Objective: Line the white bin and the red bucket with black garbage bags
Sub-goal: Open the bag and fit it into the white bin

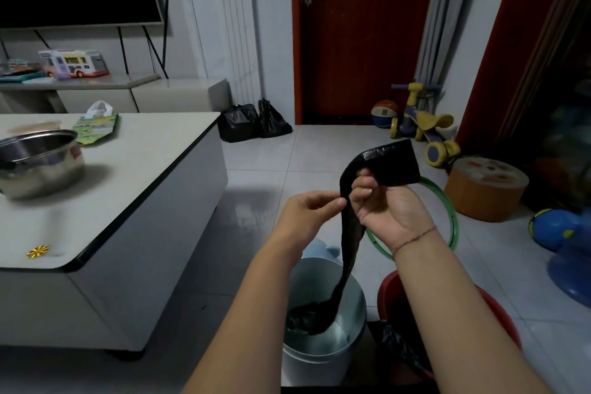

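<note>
While both forearms are stretched out across the lower centre of the frame, a folded black garbage bag (388, 165) is gripped in the right hand (388, 205), whose fingers are curled shut around it right of centre. From that fist a twisted strand of the same black plastic is let down into the white bin (323, 349), which is seen at the bottom centre, just right of the pale bench (128, 176). The strand is pinched between thumb and fingertips of the left hand (308, 213), held close beside the right. A crumpled black mass is seen at the bottom of the bin, where the strand ends. The red bucket (499, 313) is set on the tiled floor immediately right of the bin, largely hidden behind the right forearm; something dark, possibly another bag, is glimpsed at its near edge. A steel pot (41, 163) is placed on the bench at the left edge. Two filled black bags (256, 120) are propped against the wall beside the dark red door at upper centre.
</note>
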Action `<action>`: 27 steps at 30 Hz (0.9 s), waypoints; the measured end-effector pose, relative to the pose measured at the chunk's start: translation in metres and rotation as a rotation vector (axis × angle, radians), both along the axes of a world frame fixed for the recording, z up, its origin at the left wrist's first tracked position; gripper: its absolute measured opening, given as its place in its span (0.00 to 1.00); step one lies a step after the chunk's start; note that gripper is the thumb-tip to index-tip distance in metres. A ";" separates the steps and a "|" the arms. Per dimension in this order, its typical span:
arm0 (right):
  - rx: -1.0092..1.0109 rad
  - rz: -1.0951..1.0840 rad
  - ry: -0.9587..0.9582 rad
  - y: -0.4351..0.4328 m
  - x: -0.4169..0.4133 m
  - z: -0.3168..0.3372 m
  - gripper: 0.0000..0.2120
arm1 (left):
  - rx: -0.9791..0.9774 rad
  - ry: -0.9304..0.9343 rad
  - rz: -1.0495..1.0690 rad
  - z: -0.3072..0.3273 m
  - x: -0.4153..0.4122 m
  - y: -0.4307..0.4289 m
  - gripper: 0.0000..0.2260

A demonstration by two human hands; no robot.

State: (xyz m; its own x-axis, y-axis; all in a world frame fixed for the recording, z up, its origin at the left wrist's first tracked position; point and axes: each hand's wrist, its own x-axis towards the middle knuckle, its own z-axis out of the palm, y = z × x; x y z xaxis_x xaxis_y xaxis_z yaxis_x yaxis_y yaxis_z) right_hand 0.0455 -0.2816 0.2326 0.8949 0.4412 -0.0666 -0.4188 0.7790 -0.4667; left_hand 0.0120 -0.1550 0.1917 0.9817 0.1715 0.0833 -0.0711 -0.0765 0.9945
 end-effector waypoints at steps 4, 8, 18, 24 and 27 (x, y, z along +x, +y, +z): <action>-0.029 0.036 0.017 0.004 -0.001 -0.002 0.03 | -0.114 -0.102 0.029 0.005 0.005 -0.006 0.07; -0.123 0.091 -0.048 0.005 -0.004 -0.006 0.04 | -0.236 -0.139 0.047 0.009 0.007 -0.006 0.05; -0.388 -0.031 -0.329 -0.010 0.001 -0.021 0.14 | -0.373 -0.013 0.212 0.018 0.002 -0.004 0.20; -0.883 0.045 -0.561 -0.012 -0.007 -0.032 0.16 | -0.418 -0.024 0.247 0.021 0.001 -0.002 0.12; -1.034 0.014 -0.653 -0.014 -0.007 -0.033 0.05 | -0.465 -0.030 0.250 0.021 0.000 0.000 0.12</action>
